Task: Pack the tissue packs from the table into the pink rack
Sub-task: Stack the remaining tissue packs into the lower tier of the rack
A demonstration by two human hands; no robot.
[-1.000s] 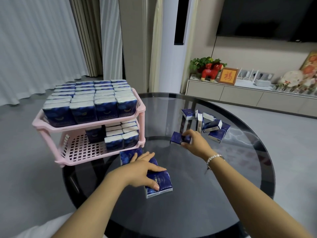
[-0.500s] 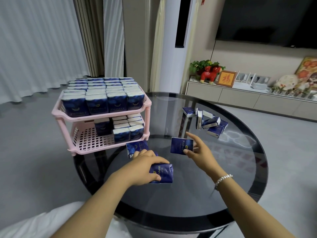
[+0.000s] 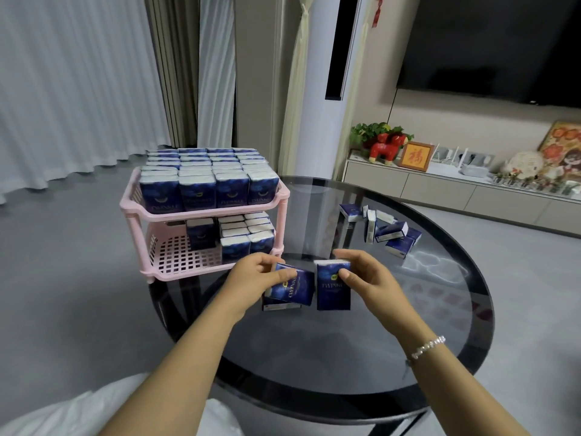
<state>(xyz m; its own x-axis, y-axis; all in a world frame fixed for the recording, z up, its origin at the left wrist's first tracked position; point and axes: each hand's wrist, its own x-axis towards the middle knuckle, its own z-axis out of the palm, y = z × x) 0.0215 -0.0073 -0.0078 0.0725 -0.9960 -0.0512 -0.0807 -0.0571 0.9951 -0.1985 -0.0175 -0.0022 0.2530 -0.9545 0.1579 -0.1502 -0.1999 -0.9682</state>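
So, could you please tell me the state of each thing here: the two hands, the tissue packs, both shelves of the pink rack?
Left hand: grips two packs, tilted.
Right hand: pinches one pack, upright on the glass table.
Loose packs: scattered on the table's far side, not yet packed.
Pink rack: stands at the table's edge.
Top shelf: filled with upright packs.
Bottom shelf: partly filled on the right, left bare.

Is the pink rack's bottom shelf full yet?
No. The pink plastic rack has bare lattice on its lower shelf's left; packs fill only its right.
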